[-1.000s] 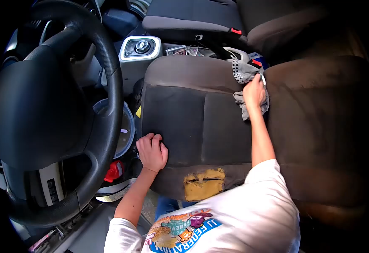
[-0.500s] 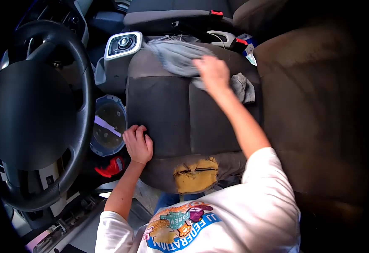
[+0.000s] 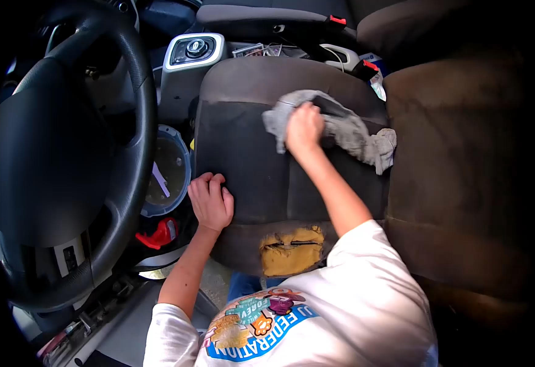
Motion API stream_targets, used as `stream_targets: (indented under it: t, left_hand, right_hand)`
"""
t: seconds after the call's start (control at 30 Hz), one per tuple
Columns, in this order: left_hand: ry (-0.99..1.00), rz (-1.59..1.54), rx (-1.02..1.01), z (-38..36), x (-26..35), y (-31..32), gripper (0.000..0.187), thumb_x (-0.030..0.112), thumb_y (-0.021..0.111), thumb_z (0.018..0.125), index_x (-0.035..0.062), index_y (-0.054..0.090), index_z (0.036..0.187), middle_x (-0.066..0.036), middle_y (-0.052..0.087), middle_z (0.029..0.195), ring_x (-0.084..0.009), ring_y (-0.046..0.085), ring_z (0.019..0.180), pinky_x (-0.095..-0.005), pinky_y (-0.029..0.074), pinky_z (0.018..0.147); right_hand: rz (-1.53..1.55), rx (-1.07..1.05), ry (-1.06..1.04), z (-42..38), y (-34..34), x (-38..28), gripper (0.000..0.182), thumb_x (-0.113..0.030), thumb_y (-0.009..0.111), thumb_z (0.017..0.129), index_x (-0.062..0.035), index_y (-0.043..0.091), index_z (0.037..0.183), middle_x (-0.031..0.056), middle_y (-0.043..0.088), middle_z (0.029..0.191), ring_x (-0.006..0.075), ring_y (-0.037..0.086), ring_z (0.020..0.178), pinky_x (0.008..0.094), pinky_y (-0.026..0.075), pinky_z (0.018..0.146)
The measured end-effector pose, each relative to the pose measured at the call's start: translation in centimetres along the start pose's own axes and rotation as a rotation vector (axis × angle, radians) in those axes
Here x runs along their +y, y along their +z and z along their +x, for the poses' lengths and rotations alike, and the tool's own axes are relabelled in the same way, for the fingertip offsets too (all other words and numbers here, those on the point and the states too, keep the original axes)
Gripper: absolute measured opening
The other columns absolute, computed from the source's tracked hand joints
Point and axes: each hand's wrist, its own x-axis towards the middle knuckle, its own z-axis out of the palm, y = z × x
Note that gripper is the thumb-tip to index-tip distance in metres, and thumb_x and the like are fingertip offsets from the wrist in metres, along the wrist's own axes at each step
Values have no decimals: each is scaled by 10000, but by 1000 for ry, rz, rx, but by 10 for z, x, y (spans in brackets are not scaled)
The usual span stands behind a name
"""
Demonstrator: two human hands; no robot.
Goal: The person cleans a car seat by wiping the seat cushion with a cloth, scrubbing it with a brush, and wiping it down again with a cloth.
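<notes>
My right hand (image 3: 306, 127) is closed around a grey cloth (image 3: 350, 134) on the dark car seat cushion (image 3: 243, 150). Part of the cloth bunches up around the fist, and the rest trails right toward the backrest, ending in a crumpled lump. At the cushion's left edge rests my left hand (image 3: 211, 202), holding nothing, its fingers lying bent on the fabric and the thumb apart. Near the cushion's front, yellow foam (image 3: 292, 251) shows through a torn patch of the cover.
Left of the seat is the steering wheel (image 3: 147, 92). A tub of murky water (image 3: 169, 162) with a pale purple strip stands in the footwell, beside a red object (image 3: 157, 235). Beyond the cushion are the gear selector (image 3: 195, 49) and handbrake (image 3: 341, 58). The backrest (image 3: 451, 153) rises at right.
My right hand has swept the cloth back from the cushion's far edge toward its middle, and the cloth now bunches around the fist. My left hand stays on the cushion edge. The view has shifted slightly.
</notes>
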Motion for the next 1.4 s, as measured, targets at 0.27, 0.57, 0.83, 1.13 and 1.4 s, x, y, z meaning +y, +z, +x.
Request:
stream_targets:
  t: [0.27, 0.57, 0.83, 1.13, 1.4]
  left_hand:
    - [27, 48, -12, -3, 5, -1, 289, 112, 603, 806, 68, 594, 1091, -168, 543, 1094, -364, 521, 1031, -487, 395, 919]
    - [-15, 22, 9, -1, 3, 1, 288, 122, 623, 799, 78, 611, 1083, -153, 558, 1096, -356, 532, 1023, -476, 405, 890]
    - [-22, -65, 2, 1, -1, -2, 305, 101, 629, 779, 72, 586, 1079, -159, 540, 1091, -355, 519, 1008, -474, 399, 897]
    - [-60, -161, 21, 0, -10, 3, 306, 112, 653, 752, 80, 610, 1053, -143, 557, 1073, -342, 535, 984, -466, 405, 860]
    - [-18, -70, 20, -1, -5, 0, 316, 117, 650, 746, 88, 615, 1059, -135, 562, 1081, -341, 542, 983, -469, 416, 861]
  right_hand:
    - [459, 476, -409, -5, 6, 62, 109, -91, 587, 843, -103, 653, 929, 105, 595, 859, 311, 632, 854, 439, 528, 749]
    - [47, 22, 267, 6, -18, 154, 218, -154, 528, 896, -62, 713, 964, 169, 687, 1010, 391, 673, 985, 514, 541, 825]
    - [653, 316, -306, 47, -34, -27, 91, -119, 622, 807, -35, 639, 836, 159, 621, 889, 346, 619, 943, 476, 493, 857]
    - [308, -264, -170, 163, -52, -87, 553, -510, 520, 874, -44, 755, 1054, 225, 724, 1111, 367, 688, 1085, 478, 513, 947]
    - [371, -193, -375, 158, -55, -96, 517, -490, 501, 889, -68, 769, 1022, 197, 745, 1036, 361, 722, 993, 498, 554, 869]
